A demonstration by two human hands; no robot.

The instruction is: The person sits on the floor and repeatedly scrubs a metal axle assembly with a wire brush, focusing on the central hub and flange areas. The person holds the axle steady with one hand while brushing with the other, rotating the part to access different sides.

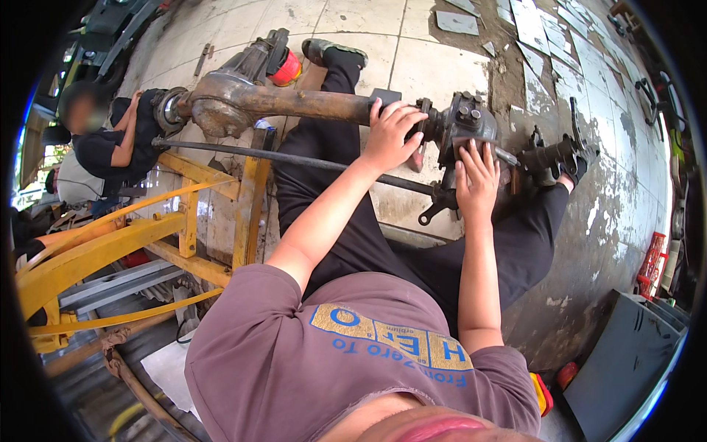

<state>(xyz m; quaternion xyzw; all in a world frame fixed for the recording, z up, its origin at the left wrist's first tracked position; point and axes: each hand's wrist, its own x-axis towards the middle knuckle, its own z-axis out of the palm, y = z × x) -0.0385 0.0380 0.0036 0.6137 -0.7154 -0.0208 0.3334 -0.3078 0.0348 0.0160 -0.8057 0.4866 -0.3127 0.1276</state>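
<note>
A vehicle axle (309, 104) with a rusty brown tube and a bulging differential housing (221, 103) lies across in front of me. My left hand (392, 136) rests over the tube near its right end, fingers spread and apart, beside a bolted flange (423, 110). At that end sits a dark, greasy knuckle housing (468, 118) with bolts on top. My right hand (477, 177) lies on the near face of this housing, fingers stretched out. What the fingertips of either hand touch on the far side is hidden. A long dark rod (294, 157) runs along the axle's near side.
A yellow metal frame (184, 228) stands at my left. Beyond it a person in dark clothing (121, 144) sits by the axle's left end. A red tin (287, 70) stands behind the axle. Another dark metal part (549, 156) is at right. Broken tiles (530, 37) lie far right.
</note>
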